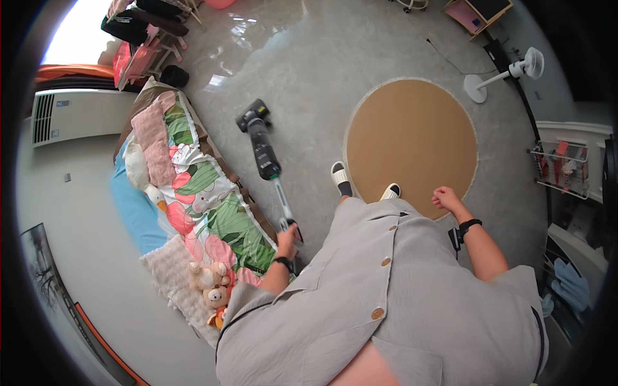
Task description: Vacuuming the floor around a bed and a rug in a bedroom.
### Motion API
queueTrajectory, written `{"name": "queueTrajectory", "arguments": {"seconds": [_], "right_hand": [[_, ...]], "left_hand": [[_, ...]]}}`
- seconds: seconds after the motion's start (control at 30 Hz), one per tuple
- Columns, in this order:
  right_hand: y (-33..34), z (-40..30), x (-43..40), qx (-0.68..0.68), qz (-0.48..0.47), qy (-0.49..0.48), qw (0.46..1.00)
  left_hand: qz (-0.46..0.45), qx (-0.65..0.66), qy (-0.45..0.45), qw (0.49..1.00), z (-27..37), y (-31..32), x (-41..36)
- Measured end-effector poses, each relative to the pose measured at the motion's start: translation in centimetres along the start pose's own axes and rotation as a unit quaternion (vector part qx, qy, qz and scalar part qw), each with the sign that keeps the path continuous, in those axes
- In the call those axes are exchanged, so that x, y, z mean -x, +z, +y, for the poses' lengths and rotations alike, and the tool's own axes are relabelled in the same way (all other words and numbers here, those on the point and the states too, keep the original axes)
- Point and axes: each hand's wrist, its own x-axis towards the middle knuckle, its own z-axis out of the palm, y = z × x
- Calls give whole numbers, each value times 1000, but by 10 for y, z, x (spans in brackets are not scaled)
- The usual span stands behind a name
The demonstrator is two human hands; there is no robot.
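My left hand (287, 241) is closed around the handle of an upright floor washer or vacuum cleaner (265, 153), whose dark head rests on the grey floor to the left of my feet. A light tube joins the handle to the dark body. My right hand (446, 199) hangs free over the edge of a round brown rug (410, 140), its fingers curled with nothing seen in them. Each wrist wears a dark band, the right one with a small device on it. My feet, in light slippers, are at the rug's near left edge.
Along the left stands a low bed or sofa with a floral cover (212, 193), pillows and plush toys. A white floor fan (477, 89) is at the upper right, near a dark cable. A wire rack (562, 169) stands at the right. Pink folding furniture (140, 58) is at the upper left.
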Motion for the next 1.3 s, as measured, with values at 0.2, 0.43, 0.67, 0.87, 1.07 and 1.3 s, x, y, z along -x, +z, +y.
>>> {"name": "queueTrajectory", "arguments": {"seconds": [0.2, 0.43, 0.67, 0.87, 1.07, 1.3], "right_hand": [[-6, 6, -24, -38, -29, -31, 998], [-61, 118, -32, -124, 1, 43, 991], [-93, 234, 0, -199, 77, 204, 956], [-56, 183, 8, -266, 143, 191, 934], [-36, -6, 8, -214, 79, 77, 971], [-38, -134, 35, -222, 91, -41, 970]], "left_hand": [[14, -275, 57, 960, -167, -30, 113], [38, -386, 12, 921, -177, -53, 190], [21, -429, 35, 902, -97, -80, 166], [-44, -477, 142, 867, 38, -99, 74], [46, -319, 34, 946, 234, -22, -55], [-12, -260, 131, 956, 448, 99, -162]]}}
